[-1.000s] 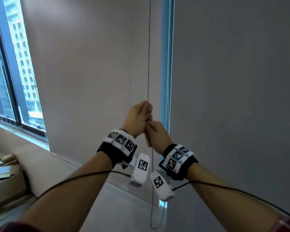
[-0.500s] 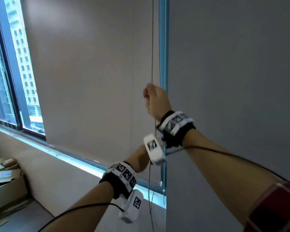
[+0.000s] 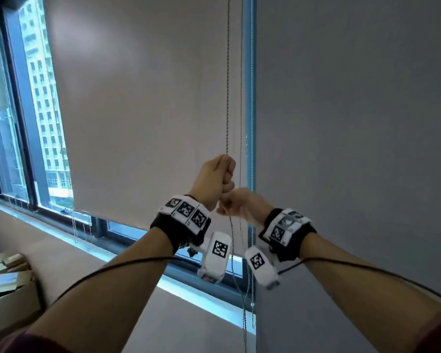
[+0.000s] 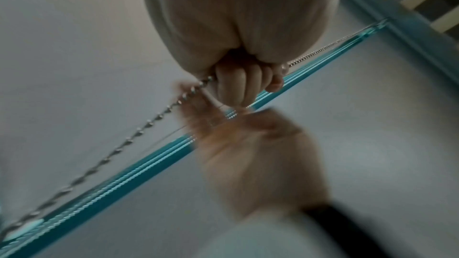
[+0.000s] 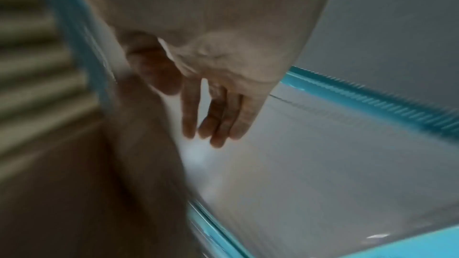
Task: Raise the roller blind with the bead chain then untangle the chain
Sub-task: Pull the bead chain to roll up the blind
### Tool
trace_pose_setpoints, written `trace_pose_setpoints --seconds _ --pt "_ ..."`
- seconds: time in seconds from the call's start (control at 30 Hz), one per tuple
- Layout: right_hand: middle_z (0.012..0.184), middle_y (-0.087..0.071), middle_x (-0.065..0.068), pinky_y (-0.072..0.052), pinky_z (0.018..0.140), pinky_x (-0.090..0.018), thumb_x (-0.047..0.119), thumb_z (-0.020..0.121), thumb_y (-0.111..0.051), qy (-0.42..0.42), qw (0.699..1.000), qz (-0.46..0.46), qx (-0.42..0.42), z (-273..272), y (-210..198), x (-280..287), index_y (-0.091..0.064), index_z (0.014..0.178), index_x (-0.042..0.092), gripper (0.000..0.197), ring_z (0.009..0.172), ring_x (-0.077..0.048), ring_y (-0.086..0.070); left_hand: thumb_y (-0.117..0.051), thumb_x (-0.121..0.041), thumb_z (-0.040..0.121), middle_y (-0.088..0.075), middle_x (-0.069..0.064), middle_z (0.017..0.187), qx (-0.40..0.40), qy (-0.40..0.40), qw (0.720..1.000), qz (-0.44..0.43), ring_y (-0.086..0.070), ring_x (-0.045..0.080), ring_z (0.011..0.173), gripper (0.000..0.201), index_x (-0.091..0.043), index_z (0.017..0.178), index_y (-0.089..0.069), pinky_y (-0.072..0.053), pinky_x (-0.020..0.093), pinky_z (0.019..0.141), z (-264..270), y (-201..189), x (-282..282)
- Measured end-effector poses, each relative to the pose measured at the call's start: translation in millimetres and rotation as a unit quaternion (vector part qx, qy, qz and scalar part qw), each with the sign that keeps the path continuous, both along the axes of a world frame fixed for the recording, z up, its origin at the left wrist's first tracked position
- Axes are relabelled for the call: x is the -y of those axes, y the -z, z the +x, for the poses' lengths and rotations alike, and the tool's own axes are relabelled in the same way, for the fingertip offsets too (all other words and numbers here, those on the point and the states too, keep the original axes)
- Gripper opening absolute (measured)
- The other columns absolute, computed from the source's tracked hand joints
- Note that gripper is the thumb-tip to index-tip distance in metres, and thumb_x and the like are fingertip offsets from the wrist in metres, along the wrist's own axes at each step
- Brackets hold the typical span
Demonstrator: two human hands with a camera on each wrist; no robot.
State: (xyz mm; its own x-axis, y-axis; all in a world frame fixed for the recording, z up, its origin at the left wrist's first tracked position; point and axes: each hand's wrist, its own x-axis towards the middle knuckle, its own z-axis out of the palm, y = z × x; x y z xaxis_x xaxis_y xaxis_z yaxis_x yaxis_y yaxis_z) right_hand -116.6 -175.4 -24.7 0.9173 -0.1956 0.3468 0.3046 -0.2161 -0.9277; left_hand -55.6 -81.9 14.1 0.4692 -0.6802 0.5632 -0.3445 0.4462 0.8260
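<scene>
Thin silver metal bead chain hangs straight down in front of the pale beige fabric roller blind, near that blind's right edge; the blind's bottom hem sits partway down the window, a strip of glass showing under it. Far left: dark-framed window with a pale tower block outside, and open cardboard boxes on the floor below. The left hand is fisted round the chain, fingers curled tight, chain entering at the top of the fist and leaving below it taut in the left wrist view. The right hand sits just under and touching the left, blurred. In the right wrist view its fingers hang nearly straight and spread a little, nothing plainly gripped; whether they touch the chain cannot be told. Below both hands the chain drops on as two loose strands between the white wrist-mounted cameras, down to the sill. A second thin strand hangs just right of the main one, against the teal-lit gap. Right of that, a large grey fabric blind panel fills the view. Black wrist straps with black-and-white marker tags on both forearms.
</scene>
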Motion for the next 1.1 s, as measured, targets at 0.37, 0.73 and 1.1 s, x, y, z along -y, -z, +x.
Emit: trace_pose_setpoints --seconds 0.37,0.73,1.1 --pt "0.047 -0.027 0.006 -0.017 0.037 -0.013 0.02 0.103 -0.033 0.102 0.971 -0.049 0.21 0.5 -120.0 -31.5 -0.051 0.075 0.014 0.034 0.034 -0.006 -0.02 -0.047 -0.006 0.089 -0.065 0.004 0.079 0.083 0.025 0.984 0.156 -0.059 0.018 0.073 0.015 -0.01 0.087 -0.062 -0.049 0.033 0.075 15.3 25.1 -11.8" --pt "0.054 -0.035 -0.004 -0.028 0.039 -0.019 0.014 0.102 -0.034 0.033 0.973 -0.225 0.042 -2.8 -38.5 -25.0 -0.045 0.068 0.013 0.036 0.037 -0.006 -0.029 -0.026 -0.03 0.101 -0.038 -0.007 0.05 0.0 0.068 0.996 -0.054 -0.029 0.007 0.041 0.035 -0.01 0.088 -0.052 -0.025 0.018 0.04 -3.1 -122.2 -25.8" --pt "0.054 -0.052 0.001 -0.038 0.049 -0.024 0.022 0.103 -0.032 0.052 0.97 0.061 0.229 -2.2 -196.5 -26.5 -0.056 0.087 0.008 0.032 0.044 -0.011 -0.048 -0.042 -0.026 0.089 -0.03 -0.003 0.049 0.043 0.06 0.992 0.099 -0.029 0.009 0.039 0.03 -0.017 0.061 -0.042 -0.024 0.018 0.042 7.3 11.3 -12.8"
